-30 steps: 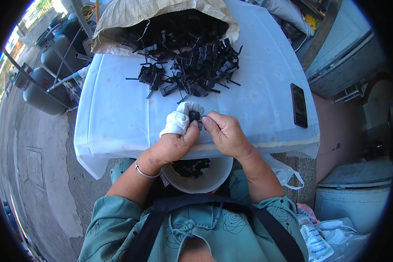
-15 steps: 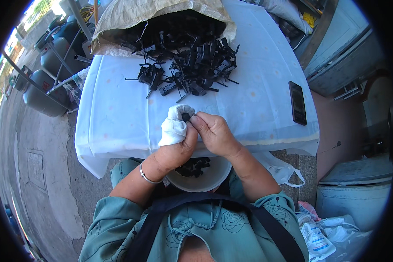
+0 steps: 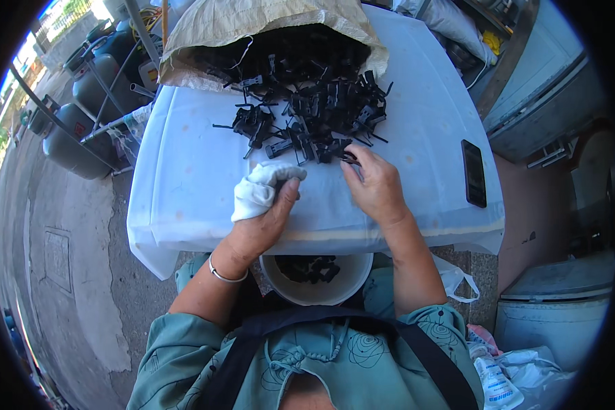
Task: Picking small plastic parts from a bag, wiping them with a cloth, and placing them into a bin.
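Note:
My left hand point(image 3: 277, 208) is above the table's near edge, its fingers covered by a white cloth point(image 3: 251, 194) and curled over. The bare thumb rests against the cloth, and whatever lies inside the curl is hidden. At the near right side of a heap of black plastic parts point(image 3: 307, 113), my right hand point(image 3: 377, 186) pinches one black plastic part point(image 3: 337, 148) between thumb and fingers. That part still touches the heap. Below the table edge, a pale bowl point(image 3: 321, 296) at my lap has small black pieces point(image 3: 311, 268) inside.
A woven sack point(image 3: 273, 20) lies open behind the heap, dark parts in its mouth. The table wears a white cloth cover point(image 3: 191, 164). A black phone point(image 3: 473, 173) lies near its right edge. Grey gas cylinders point(image 3: 78, 145) stand at left; plastic bags point(image 3: 519, 379) lie lower right.
My right hand has left my left hand, moving forward and right to the heap, where it grips a black plastic part. My cloth-covered left hand has shifted slightly left. The view has moved a little.

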`<state>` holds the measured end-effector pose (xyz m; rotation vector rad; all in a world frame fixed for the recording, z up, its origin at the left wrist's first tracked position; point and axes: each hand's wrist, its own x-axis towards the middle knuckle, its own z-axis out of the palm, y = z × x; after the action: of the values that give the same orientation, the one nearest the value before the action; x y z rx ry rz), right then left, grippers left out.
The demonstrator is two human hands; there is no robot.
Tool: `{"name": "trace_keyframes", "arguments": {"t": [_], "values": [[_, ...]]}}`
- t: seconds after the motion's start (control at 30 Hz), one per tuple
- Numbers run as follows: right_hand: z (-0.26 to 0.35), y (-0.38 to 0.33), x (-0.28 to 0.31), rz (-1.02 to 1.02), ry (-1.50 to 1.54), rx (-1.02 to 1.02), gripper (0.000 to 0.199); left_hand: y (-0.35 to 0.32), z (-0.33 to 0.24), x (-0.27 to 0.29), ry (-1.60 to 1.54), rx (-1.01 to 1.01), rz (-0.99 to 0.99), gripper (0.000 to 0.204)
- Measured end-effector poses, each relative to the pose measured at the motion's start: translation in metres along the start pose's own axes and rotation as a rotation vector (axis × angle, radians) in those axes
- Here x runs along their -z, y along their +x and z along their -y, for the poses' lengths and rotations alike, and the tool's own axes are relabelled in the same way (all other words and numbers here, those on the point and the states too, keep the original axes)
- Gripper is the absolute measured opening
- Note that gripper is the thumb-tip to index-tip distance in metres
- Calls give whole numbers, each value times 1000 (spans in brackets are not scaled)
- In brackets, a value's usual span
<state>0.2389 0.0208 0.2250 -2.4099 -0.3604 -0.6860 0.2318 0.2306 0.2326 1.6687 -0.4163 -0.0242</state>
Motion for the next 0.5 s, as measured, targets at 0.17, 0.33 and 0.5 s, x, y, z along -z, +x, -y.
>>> {"name": "trace_keyframes", "arguments": {"t": [0.17,0.33,0.5], "values": [[25,-10,26,164,-51,128,33,9,-4,3,60,77,6,26],[26,-18,23,262,105,182,35,13,-6,-8,25,-98,333,31],[32,-13,34,134,211,96,36,10,1,-15,-189,110,279,31]]}}
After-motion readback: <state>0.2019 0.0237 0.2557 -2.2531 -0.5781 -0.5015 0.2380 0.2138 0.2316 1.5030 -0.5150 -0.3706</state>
